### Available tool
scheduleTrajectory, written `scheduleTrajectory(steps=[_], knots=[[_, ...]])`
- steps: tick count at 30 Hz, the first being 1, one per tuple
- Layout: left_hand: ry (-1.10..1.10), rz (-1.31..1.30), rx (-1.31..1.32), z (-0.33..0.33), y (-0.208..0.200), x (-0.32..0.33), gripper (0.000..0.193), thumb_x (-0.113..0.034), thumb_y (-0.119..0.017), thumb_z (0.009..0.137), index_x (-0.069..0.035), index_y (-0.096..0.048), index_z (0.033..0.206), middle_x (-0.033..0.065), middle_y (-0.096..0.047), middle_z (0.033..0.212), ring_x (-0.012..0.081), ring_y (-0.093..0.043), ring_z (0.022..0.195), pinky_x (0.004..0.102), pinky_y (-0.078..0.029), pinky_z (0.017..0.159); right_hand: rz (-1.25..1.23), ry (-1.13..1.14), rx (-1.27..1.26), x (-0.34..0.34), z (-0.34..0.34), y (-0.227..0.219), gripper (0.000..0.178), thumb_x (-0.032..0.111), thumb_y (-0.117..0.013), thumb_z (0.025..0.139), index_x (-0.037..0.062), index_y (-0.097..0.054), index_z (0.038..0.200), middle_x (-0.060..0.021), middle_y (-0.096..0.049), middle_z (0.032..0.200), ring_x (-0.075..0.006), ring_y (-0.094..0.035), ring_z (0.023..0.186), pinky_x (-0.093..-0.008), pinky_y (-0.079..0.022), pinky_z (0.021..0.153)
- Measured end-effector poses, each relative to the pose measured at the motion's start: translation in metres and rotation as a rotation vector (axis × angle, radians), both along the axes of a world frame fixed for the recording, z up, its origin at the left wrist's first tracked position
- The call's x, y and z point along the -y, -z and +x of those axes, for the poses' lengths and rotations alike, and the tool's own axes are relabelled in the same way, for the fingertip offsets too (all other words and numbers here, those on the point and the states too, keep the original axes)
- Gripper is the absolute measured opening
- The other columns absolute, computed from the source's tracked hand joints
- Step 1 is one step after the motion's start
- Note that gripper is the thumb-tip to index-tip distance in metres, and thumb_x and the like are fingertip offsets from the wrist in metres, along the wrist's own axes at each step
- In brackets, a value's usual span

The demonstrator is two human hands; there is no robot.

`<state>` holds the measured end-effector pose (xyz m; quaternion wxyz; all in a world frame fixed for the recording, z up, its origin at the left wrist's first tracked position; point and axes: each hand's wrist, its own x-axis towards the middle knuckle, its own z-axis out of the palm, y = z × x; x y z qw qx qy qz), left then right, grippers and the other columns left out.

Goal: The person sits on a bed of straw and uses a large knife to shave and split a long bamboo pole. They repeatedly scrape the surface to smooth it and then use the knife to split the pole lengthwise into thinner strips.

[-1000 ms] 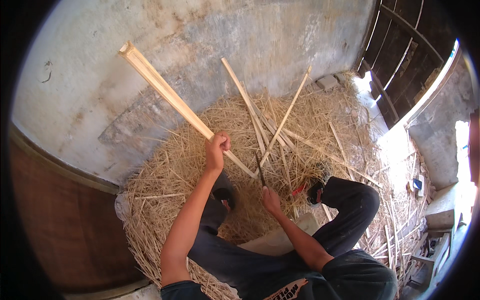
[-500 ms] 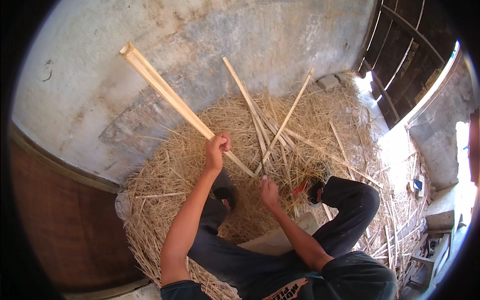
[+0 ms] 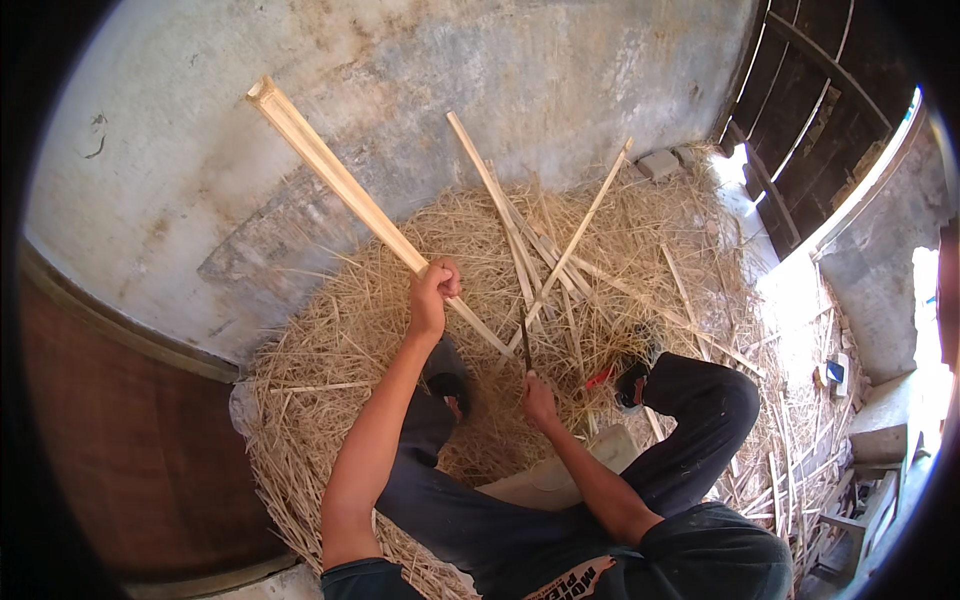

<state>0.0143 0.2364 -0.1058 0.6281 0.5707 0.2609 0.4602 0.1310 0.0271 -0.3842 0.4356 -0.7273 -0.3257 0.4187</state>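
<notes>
My left hand [image 3: 435, 292] is closed around a long, pale split bamboo piece [image 3: 340, 180]. It slants from the upper left down to the straw in front of me, its lower end near the blade. My right hand [image 3: 540, 402] grips a knife [image 3: 526, 340] with a thin dark blade pointing up and away. The knife's handle is hidden in my fist. Beyond the blade, a pale bamboo strip [image 3: 590, 215] crosses several other strips [image 3: 483, 170] leaning against the wall.
Straw-like shavings [image 3: 330, 345] cover the floor around my legs. A pale block [image 3: 540, 486] lies between my thighs. The stained wall [image 3: 400, 90] stands ahead, a brown panel [image 3: 130, 430] at left. At right are slatted dark boards [image 3: 800, 110] and a small pale object [image 3: 838, 374].
My right hand has drawn slightly toward me, and more of the knife's blade shows. The bamboo's upper end has shifted slightly right and up; my left hand keeps its grip.
</notes>
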Motion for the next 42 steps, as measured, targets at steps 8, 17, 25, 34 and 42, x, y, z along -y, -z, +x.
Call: scheduleTrajectory(steps=[8, 17, 25, 34, 42], knots=[[-0.039, 0.018, 0.007, -0.009, 0.005, -0.002, 0.027, -0.019, -0.049, 0.090, -0.007, -0.047, 0.066, 0.0005, -0.042, 0.062, 0.0111, -0.035, 0.056, 0.0307, -0.033, 0.057, 0.477, 0.261, -0.327, -0.016, -0.012, -0.076, 0.045, 0.038, -0.038, 0.113, 0.0070, -0.049, 0.082, -0.0087, -0.041, 0.063, -0.0227, -0.043, 0.056, -0.0407, -0.038, 0.055], [-0.102, -0.023, 0.004, -0.005, 0.001, -0.004, 0.025, -0.020, -0.049, 0.086, -0.008, -0.043, 0.064, 0.0012, -0.039, 0.061, 0.0133, -0.034, 0.057, 0.0327, -0.032, 0.059, 0.124, 0.017, -0.205, -0.005, -0.006, -0.022, 0.048, 0.044, -0.033, 0.113, 0.0050, -0.050, 0.090, -0.0062, -0.044, 0.064, -0.0238, -0.047, 0.059, -0.0487, -0.043, 0.063], [-0.051, 0.017, 0.064, 0.017, -0.005, 0.002, 0.026, -0.019, -0.051, 0.089, -0.008, -0.045, 0.065, 0.0001, -0.039, 0.061, 0.0113, -0.033, 0.056, 0.0305, -0.028, 0.056, -0.126, -0.096, 0.162, 0.005, -0.013, 0.049, 0.059, 0.054, -0.031, 0.111, 0.0070, -0.054, 0.083, -0.0091, -0.049, 0.069, -0.0214, -0.050, 0.065, -0.0426, -0.043, 0.069], [-0.122, -0.027, 0.016, 0.003, -0.004, 0.001, 0.024, -0.021, -0.049, 0.085, -0.009, -0.045, 0.065, 0.0002, -0.037, 0.059, 0.0128, -0.032, 0.055, 0.0311, -0.030, 0.057, -0.004, 0.117, -0.510, -0.005, -0.010, -0.050, 0.052, 0.051, -0.041, 0.109, 0.0099, -0.049, 0.078, -0.0052, -0.045, 0.067, -0.0173, -0.044, 0.057, -0.0354, -0.035, 0.059], [-0.209, -0.035, 0.166, -0.028, -0.047, -0.015, 0.024, -0.022, -0.049, 0.087, -0.010, -0.044, 0.068, 0.0015, -0.037, 0.060, 0.0152, -0.033, 0.055, 0.0322, -0.033, 0.059, 0.099, 0.405, -0.733, 0.007, 0.031, -0.031, 0.042, 0.049, -0.045, 0.109, 0.0134, -0.046, 0.086, 0.0022, -0.034, 0.056, -0.0124, -0.031, 0.043, -0.0324, -0.027, 0.044]])
